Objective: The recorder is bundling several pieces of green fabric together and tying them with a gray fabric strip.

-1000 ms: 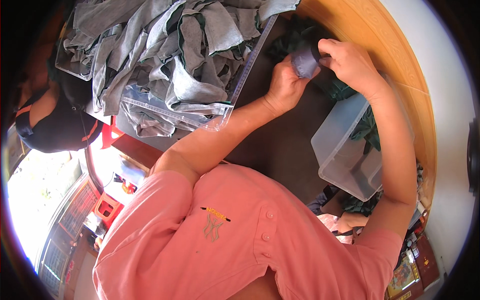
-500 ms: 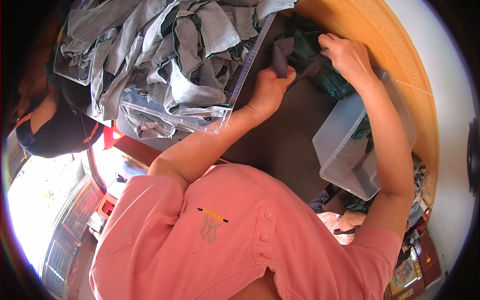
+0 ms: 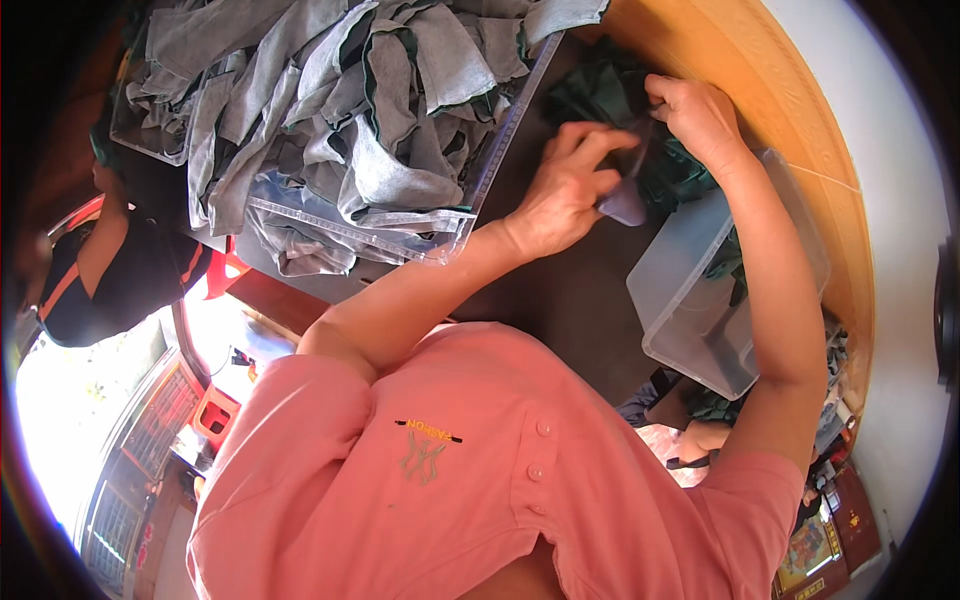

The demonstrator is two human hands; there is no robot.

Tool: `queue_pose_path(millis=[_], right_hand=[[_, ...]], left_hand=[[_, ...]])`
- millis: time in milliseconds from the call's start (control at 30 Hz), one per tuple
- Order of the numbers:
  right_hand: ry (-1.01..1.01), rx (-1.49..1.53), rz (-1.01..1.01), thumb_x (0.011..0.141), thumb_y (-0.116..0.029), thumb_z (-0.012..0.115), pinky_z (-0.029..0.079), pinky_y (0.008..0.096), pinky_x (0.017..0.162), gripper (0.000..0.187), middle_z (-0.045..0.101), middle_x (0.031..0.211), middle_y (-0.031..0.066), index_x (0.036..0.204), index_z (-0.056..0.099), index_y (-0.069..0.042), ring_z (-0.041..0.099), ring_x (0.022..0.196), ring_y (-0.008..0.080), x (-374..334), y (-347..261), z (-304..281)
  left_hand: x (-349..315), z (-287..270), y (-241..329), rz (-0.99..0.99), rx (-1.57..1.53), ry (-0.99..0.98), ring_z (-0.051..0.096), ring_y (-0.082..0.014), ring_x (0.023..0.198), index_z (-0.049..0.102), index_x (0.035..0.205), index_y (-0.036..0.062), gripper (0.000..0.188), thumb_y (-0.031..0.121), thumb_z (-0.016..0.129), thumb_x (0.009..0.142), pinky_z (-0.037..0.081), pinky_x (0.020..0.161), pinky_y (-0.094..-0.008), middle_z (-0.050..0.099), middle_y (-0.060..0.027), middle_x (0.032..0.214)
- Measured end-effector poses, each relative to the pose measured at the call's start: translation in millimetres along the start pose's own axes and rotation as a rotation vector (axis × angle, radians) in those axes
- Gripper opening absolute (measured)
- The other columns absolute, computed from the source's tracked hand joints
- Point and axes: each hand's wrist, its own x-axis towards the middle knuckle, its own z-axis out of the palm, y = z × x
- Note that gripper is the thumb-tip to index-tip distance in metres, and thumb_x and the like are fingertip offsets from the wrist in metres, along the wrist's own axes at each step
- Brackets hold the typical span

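Observation:
A dark greyish-purple fabric strip [image 3: 625, 204], partly blurred, hangs from the pinched fingertips of my right hand [image 3: 694, 118]. My left hand [image 3: 570, 192] is beside the strip's lower part, its fingers spread apart; whether they touch the cloth is hard to tell. Behind both hands, a heap of dark green fabric pieces [image 3: 598, 92] lies on the dark tabletop [image 3: 545, 300]. More dark green cloth [image 3: 677, 178] sits beneath my right wrist.
Left of my hands stands a clear plastic bin [image 3: 462, 238] piled with grey fabric strips [image 3: 400, 170]. A translucent bin [image 3: 672, 275] lies under my right forearm, some green cloth inside. Wooden panelling [image 3: 745, 50] borders the far right. Another person [image 3: 130, 262] is at the left.
My left hand has spread its fingers and moved a little right and down, letting go of the strip. The strip now hangs lower from my right hand, which has hardly moved.

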Motion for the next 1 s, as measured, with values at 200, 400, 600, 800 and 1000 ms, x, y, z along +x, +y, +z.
queue_pose_path(millis=[200,400,600,800,1000], right_hand=[[-0.134,0.075,0.095,0.078,-0.012,0.063,0.049,0.0446,0.071,0.013,0.066,0.085,0.0171,0.09,0.061,-0.008,0.063,0.084,0.0387,-1,-20,-10],[-0.216,-0.01,0.044,0.077,-0.011,0.056,0.051,0.0514,0.068,0.015,0.068,0.079,0.0184,0.088,0.066,-0.01,0.067,0.083,0.038,-76,-81,29],[-0.164,0.206,0.385,0.083,-0.015,0.064,0.049,0.0476,0.067,0.012,0.068,0.088,0.0107,0.091,0.057,-0.008,0.065,0.083,0.0367,-146,-151,61],[-0.075,0.628,0.56,0.08,-0.013,0.068,0.046,0.0457,0.065,0.017,0.065,0.08,0.0136,0.089,0.055,-0.007,0.064,0.078,0.0368,-162,-162,81],[-0.061,0.885,0.563,0.079,-0.01,0.067,0.042,0.0388,0.059,0.017,0.057,0.068,0.0135,0.084,0.053,-0.002,0.058,0.065,0.0313,-169,-172,89]], left_hand=[[7,26,1,-0.623,-1.125,0.055,0.057,-0.0133,0.07,0.063,0.081,0.0032,0.018,0.019,0.07,0.088,0.044,0.064,-0.03,0.064,-0.0056,0.08],[-77,-19,20,-0.969,-1.158,-0.159,0.055,-0.0098,0.062,0.063,0.08,0.0051,0.022,0.024,0.07,0.089,0.042,0.055,-0.0261,0.062,-0.0027,0.069],[-120,-61,12,-1.048,-1.163,-0.392,0.056,-0.0108,0.065,0.064,0.084,0.004,0.027,0.029,0.067,0.092,0.046,0.063,-0.0263,0.062,-0.003,0.071],[-124,-76,-5,-1.024,-1.191,-0.519,0.052,-0.0103,0.064,0.061,0.081,0.0049,0.024,0.025,0.065,0.093,0.042,0.062,-0.0258,0.06,-0.0025,0.07],[-140,-92,-16,-0.906,-1.235,-0.505,0.051,-0.0086,0.064,0.059,0.083,0.0054,0.021,0.021,0.069,0.091,0.038,0.056,-0.0241,0.06,-0.0038,0.072]])
